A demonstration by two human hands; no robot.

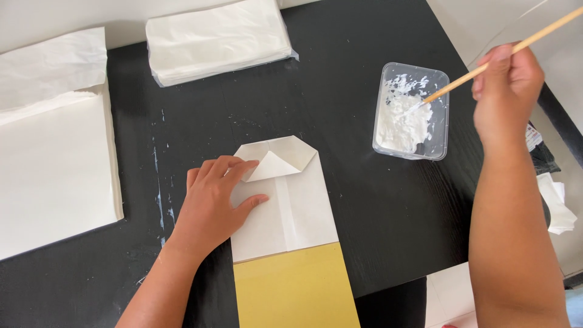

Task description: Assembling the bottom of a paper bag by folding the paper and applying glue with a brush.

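My left hand (212,203) lies flat with spread fingers on the left side of a folded white paper bag (291,206), pressing it onto the black table (340,109). The bag's top end is folded into a pointed flap (280,157). Under the bag's near end sits a yellow sheet (294,288). My right hand (507,91) grips a thin wooden stick (486,67), its tip dipped in white paste inside a clear plastic tub (438,121) at the right of the table.
A stack of white paper in clear wrap (218,39) lies at the far edge. Large white sheets (54,158) cover the table's left side. Crumpled white paper (559,206) sits past the right edge. Paste smears (159,182) mark the table left of my hand.
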